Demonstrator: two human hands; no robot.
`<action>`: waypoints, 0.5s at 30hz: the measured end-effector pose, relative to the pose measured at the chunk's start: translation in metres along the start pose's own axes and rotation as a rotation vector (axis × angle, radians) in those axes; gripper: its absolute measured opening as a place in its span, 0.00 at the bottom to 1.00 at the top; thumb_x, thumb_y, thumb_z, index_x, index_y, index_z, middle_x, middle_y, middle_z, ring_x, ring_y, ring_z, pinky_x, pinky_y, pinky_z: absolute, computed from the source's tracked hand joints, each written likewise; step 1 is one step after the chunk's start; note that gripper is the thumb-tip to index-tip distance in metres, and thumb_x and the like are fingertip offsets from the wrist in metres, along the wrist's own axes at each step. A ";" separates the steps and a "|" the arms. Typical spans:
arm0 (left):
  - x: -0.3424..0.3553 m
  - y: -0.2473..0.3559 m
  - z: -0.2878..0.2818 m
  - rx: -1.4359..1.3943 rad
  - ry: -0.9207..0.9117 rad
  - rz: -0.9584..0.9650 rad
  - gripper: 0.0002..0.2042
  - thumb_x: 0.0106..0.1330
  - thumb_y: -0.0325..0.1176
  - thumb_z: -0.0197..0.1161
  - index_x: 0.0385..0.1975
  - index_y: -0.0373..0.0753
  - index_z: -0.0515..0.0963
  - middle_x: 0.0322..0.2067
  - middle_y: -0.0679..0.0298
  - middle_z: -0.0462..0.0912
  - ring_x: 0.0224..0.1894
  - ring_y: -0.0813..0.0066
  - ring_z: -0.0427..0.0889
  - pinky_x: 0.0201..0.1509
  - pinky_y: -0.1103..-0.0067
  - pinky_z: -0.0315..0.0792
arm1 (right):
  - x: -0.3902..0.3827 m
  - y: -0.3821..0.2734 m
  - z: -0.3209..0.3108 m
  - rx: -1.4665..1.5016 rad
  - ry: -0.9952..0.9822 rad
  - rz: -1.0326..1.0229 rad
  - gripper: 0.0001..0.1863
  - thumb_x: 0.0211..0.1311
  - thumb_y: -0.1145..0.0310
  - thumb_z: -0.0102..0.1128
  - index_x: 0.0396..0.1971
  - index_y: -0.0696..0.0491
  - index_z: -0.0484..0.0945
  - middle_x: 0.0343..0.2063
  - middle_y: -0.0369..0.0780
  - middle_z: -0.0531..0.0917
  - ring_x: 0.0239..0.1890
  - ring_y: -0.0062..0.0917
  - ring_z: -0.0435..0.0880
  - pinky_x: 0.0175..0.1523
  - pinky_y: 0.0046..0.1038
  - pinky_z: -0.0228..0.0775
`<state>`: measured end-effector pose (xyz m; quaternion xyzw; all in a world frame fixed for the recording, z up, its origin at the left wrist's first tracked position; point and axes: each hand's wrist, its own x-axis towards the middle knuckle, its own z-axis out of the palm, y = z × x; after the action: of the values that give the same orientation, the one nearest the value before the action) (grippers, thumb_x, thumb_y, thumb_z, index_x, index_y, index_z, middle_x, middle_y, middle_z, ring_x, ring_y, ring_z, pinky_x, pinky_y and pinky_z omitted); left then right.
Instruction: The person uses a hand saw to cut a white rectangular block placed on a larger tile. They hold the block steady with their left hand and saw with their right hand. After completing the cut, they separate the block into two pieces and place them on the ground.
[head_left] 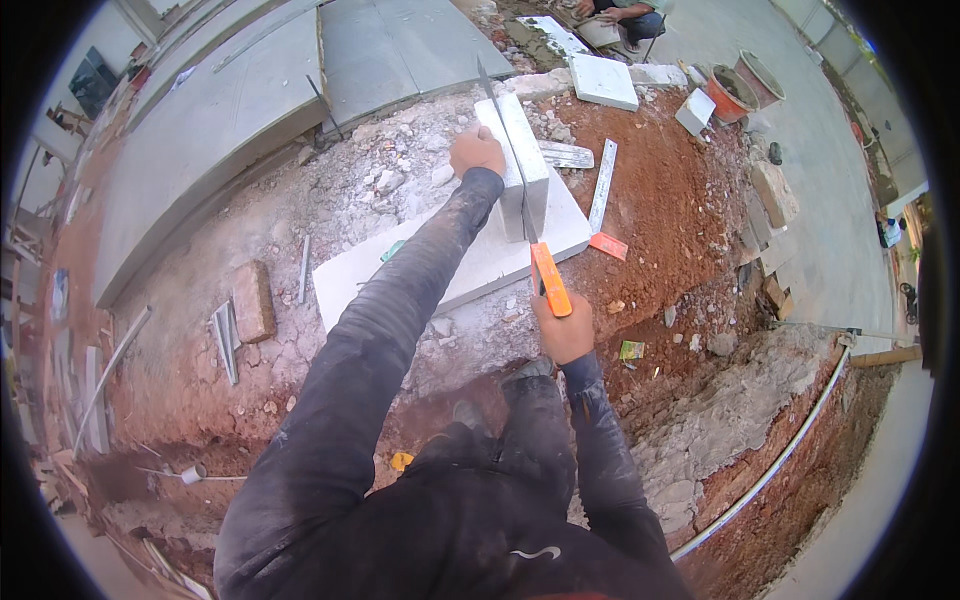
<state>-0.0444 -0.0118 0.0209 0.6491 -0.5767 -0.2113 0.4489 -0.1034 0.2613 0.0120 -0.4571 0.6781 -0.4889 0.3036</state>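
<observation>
My left hand (pixel 477 152) grips the far end of a white block (pixel 524 160) that stands on edge on a larger flat white slab (pixel 470 270). My right hand (pixel 563 330) holds the orange handle (pixel 551 279) of a hand saw. Its long grey blade (pixel 505 130) runs away from me along the top of the upright block. Both my forearms wear dark sleeves smeared with dust.
Red soil and grey rubble surround the slab. A brick (pixel 253 301) lies to the left, a metal strip (pixel 602 185) and an orange scrap (pixel 608 245) to the right. White blocks (pixel 603 80) and buckets (pixel 735 90) stand farther off, near a crouching person (pixel 620 15). A curved pipe (pixel 780 450) edges the pit.
</observation>
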 end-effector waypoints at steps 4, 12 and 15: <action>0.000 0.006 0.012 0.014 -0.002 0.017 0.14 0.64 0.40 0.55 0.41 0.42 0.83 0.37 0.51 0.84 0.43 0.50 0.81 0.49 0.62 0.73 | -0.025 -0.052 -0.004 0.238 -0.083 0.152 0.11 0.56 0.68 0.62 0.21 0.60 0.74 0.12 0.36 0.72 0.18 0.18 0.71 0.25 0.30 0.64; -0.002 0.008 0.003 0.014 -0.025 -0.056 0.15 0.64 0.42 0.57 0.44 0.44 0.83 0.37 0.52 0.85 0.42 0.53 0.83 0.48 0.63 0.74 | -0.042 -0.169 -0.106 0.374 -0.314 0.293 0.09 0.57 0.74 0.61 0.21 0.56 0.71 0.12 0.30 0.71 0.16 0.10 0.66 0.21 0.20 0.57; -0.001 -0.010 -0.002 0.046 -0.023 -0.096 0.14 0.64 0.41 0.58 0.44 0.44 0.83 0.36 0.52 0.85 0.41 0.55 0.84 0.47 0.65 0.75 | -0.031 -0.182 -0.145 0.419 -0.287 0.308 0.09 0.58 0.77 0.59 0.20 0.56 0.70 0.12 0.29 0.70 0.16 0.09 0.64 0.21 0.18 0.55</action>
<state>-0.0376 -0.0111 0.0129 0.6836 -0.5550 -0.2266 0.4163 -0.1570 0.3269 0.2307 -0.3407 0.5739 -0.4966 0.5550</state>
